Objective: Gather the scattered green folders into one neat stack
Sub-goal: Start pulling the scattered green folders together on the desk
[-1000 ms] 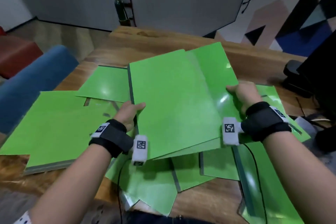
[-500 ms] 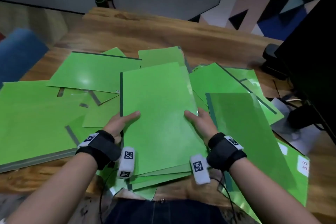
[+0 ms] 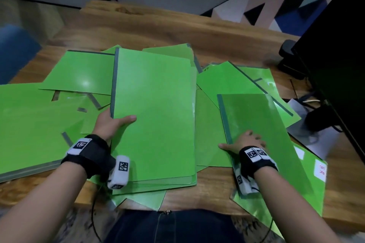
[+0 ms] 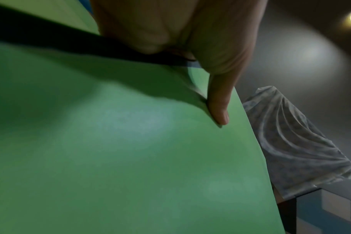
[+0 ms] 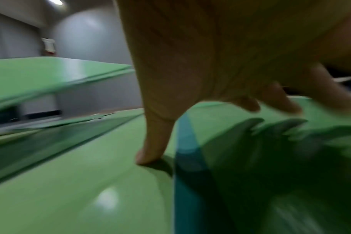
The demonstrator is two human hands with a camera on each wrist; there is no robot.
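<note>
While half the job remains, a person works over a desk strewn with green folders:

Table: the wooden table (image 3: 158, 25) carries folders fanned from its left edge to the black monitor (image 3: 339, 65) on the right.

Loose folders: a broad heap on the left (image 3: 29, 124) and a fan on the right (image 3: 233, 79) lie unaligned, so the gathering looks only partly done.

Stack: the gathered stack (image 3: 156, 114) sits in the middle, near the table's front edge, its lower sheets stepping out unevenly at the bottom.

Change: a second ago both hands framed the stack; half a second ago the right hand still lay on its right edge. It has now left the stack and crossed to the next folder, a sign one pickup is finished and another begins.

Next folder: a darker green folder (image 3: 262, 136) lies just right of the stack, its grey spine toward it.

Left hand: the left hand (image 3: 110, 124) grips the stack's spine edge, thumb (image 4: 218, 109) on top, fingers beneath.

Right hand: the right hand (image 3: 246, 144) rests flat and spread on the folder's near left corner, thumb (image 5: 152, 152) pressing just off the spine; blurred, holding nothing.
</note>
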